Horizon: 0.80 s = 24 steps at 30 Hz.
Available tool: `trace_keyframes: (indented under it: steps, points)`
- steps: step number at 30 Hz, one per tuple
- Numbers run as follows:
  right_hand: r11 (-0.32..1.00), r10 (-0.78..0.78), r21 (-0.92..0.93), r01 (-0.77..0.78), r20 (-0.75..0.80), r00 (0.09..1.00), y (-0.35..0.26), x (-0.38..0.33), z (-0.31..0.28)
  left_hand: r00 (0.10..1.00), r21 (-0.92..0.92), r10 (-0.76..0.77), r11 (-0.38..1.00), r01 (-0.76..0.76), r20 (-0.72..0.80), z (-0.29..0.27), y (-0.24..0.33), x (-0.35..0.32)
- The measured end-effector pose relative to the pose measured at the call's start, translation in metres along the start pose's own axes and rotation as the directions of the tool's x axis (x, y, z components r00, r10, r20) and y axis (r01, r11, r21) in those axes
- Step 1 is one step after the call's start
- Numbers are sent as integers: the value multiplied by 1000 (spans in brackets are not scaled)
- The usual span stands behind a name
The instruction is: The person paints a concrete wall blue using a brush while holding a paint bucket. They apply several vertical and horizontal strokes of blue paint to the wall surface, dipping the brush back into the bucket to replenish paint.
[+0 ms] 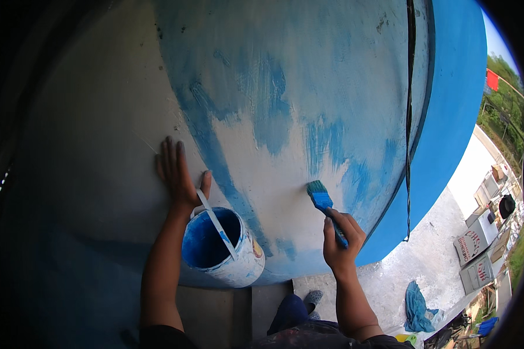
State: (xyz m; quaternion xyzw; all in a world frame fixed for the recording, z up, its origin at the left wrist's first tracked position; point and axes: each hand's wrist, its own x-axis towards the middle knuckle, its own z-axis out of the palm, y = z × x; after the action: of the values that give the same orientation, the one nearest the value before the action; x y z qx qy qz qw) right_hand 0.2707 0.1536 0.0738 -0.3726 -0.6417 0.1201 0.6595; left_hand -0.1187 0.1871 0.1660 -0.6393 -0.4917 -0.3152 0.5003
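Note:
My right hand [342, 237] grips a paintbrush [320, 198] with blue-coated bristles, its tip touching the wall [285, 116] where blue strokes partly cover a pale surface. My left hand [177, 174] lies flat against the wall with fingers spread. A white paint bucket [224, 250] with blue paint inside hangs by its thin handle from the thumb side of that hand.
A thin dark cable [409, 116] runs down the wall at the right, beside a solid blue band [454, 104]. Below lie a concrete ledge [413, 267] with a crumpled blue cloth [416, 305]. Boxes [477, 256] and trees show far right.

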Motion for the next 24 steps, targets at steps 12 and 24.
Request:
trace_keyframes:
  steps: [12, 24]
  points:
    - [985, -166, 47, 166, 0, 986, -18, 56, 6, 996, 34, 53, 998, -50, -75, 9, -2, 2]
    - [957, -290, -40, 289, -28, 957, -20, 61, 9, 996, 39, 52, 998, -50, -69, 8, -1, 2]
